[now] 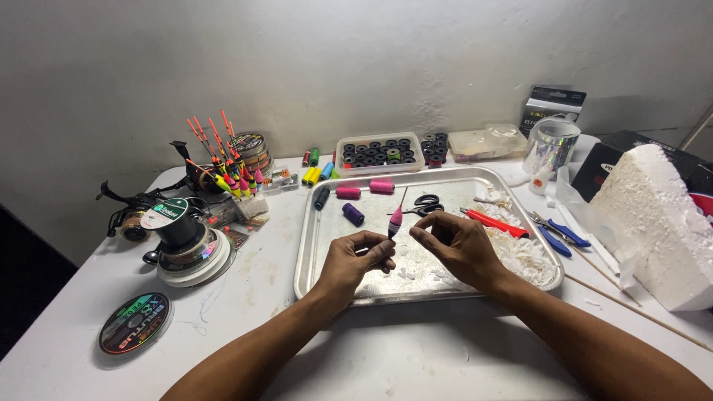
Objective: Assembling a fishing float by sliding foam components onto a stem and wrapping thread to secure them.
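Over the middle of a metal tray on the white worktop, the left hand pinches a small fishing float between thumb and fingertips. The float's long axis runs nearly upright, leaning a little to the right at the top: its thin stem points up and away toward the wall, its pink and dark body sits just above the fingers, and its lower tip is hidden in the grip. The right hand is just beside it, thumb and forefinger drawn together close to the float's body; whether they touch the float or hold a thread I cannot tell.

On the tray lie three thread spools: two pink spools side by side at the far edge and one purple spool nearer the hands. A dark teal spool rests at the tray's left rim. One pair of black scissors lies behind the float, one red tool to its right, and white foam chips are heaped in the right corner.

Off the tray, blue-handled pliers lie on the right near a white foam block. To the left stands a cluster of finished floats with orange tips, too many and too crowded to count surely. A flat line spool lies alone at the near left.
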